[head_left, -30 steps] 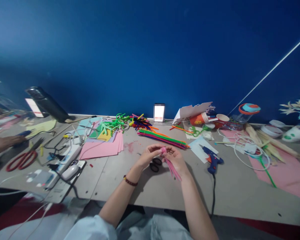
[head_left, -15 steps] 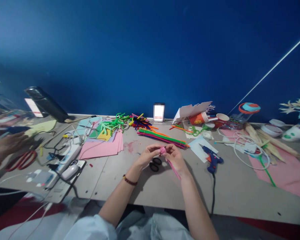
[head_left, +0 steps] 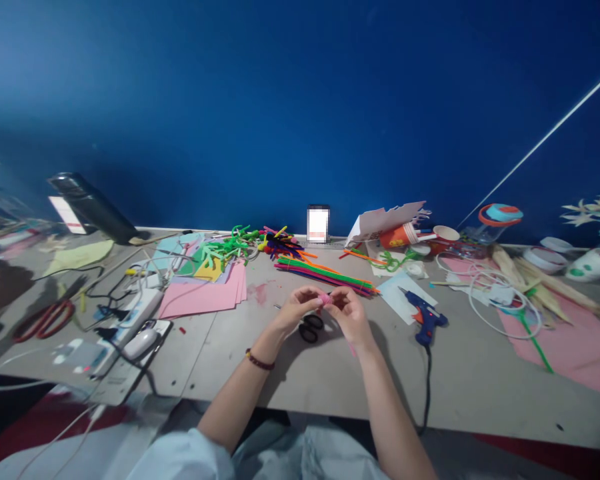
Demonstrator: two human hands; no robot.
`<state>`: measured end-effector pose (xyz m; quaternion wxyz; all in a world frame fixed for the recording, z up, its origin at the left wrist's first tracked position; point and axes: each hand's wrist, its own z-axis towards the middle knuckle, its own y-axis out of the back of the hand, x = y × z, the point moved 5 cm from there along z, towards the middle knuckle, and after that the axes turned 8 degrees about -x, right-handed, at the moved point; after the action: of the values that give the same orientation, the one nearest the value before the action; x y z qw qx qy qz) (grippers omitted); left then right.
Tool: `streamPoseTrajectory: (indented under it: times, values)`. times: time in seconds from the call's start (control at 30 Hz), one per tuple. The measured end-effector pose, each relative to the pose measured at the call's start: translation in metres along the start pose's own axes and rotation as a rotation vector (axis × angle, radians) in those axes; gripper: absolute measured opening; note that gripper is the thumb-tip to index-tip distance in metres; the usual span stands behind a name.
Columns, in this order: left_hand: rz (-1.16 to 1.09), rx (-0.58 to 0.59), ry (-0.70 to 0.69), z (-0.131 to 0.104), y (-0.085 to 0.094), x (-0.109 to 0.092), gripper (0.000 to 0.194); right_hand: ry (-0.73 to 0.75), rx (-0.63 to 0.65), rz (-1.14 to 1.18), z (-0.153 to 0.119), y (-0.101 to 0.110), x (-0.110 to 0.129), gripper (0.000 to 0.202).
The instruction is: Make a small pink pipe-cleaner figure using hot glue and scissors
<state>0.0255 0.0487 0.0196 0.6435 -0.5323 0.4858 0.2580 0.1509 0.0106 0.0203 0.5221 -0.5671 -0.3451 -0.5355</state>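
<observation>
Above the front middle of the table, my left hand (head_left: 295,315) and my right hand (head_left: 351,316) meet, thumbs and fingertips pinched on a pink pipe cleaner (head_left: 325,301) wound into a small lump. A bit of its pink tail shows below my right hand; most of it is hidden. Under my left hand lie scissors (head_left: 310,329) with black handles, the blades mostly covered. Beyond my fingers is a bundle of straight pipe cleaners (head_left: 325,275) in green, orange, purple and pink. To the right, a blue glue gun (head_left: 427,321) rests beside a pale blue sheet (head_left: 405,297).
Pink paper (head_left: 200,297) and bent green pipe cleaners (head_left: 230,247) lie to the left. A power strip (head_left: 130,327), cables and red-handled scissors (head_left: 47,321) are farther left, near another person's hand (head_left: 3,290). A phone (head_left: 318,225) stands at the wall; paper cups (head_left: 399,236) lie back right.
My fingers have shifted slightly around the pink lump, and its tail is now mostly out of sight behind my right hand. The other person's hand at the left has drawn back toward the edge.
</observation>
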Motion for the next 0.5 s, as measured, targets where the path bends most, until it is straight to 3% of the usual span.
streamPoseTrajectory:
  times: [0.17, 0.37, 0.5]
  values:
    - [-0.011, -0.042, 0.033, 0.001, 0.002, 0.003, 0.027, 0.179, -0.012, -0.213, -0.004, -0.002, 0.007, 0.018]
    - [-0.043, -0.128, 0.092, 0.0, 0.002, 0.003, 0.03, 0.457, -0.072, -0.473, -0.009, -0.004, 0.02, 0.018]
    - [-0.09, -0.139, 0.125, 0.0, 0.002, 0.004, 0.032, 0.564, -0.08, -0.555, -0.013, -0.007, 0.019, 0.018]
